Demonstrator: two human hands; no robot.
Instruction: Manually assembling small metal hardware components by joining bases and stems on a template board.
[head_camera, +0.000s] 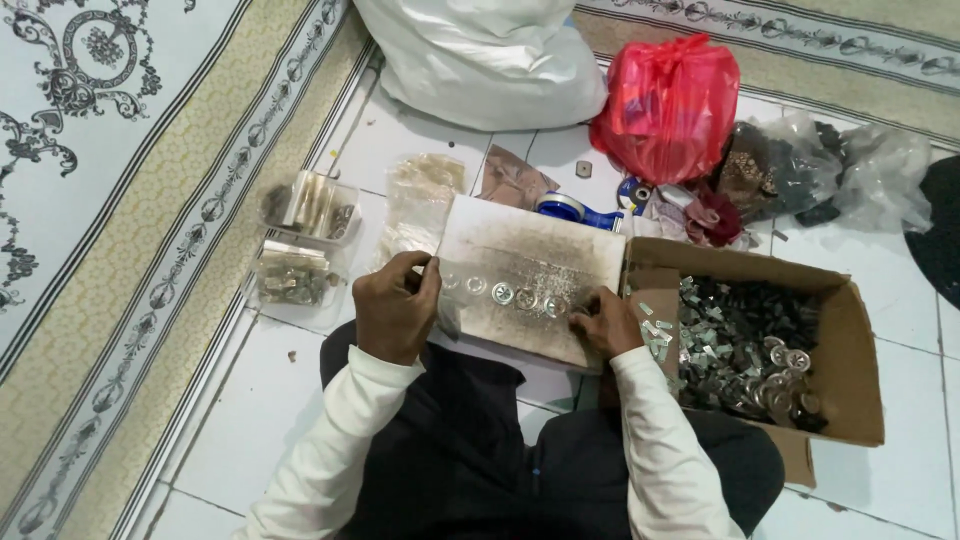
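Head view: left hand (397, 308) pinches clear strip (448, 300) flat on board (535, 255); right hand (604, 320) fingertips press round metal discs (525, 298). Best keep strip taut, discs evenly spaced. Cardboard box (850, 340) just right of right hand.

1. At my three o'clock, an open brown cardboard box (850, 340) of small metal parts rests on the floor tiles.
2. At one o'clock, a knotted red plastic bag (668, 105); beside it, clear plastic bags (850, 175).
3. At twelve o'clock, a bulging white sack (490, 55).
4. At ten o'clock, two small clear packets (300, 240).
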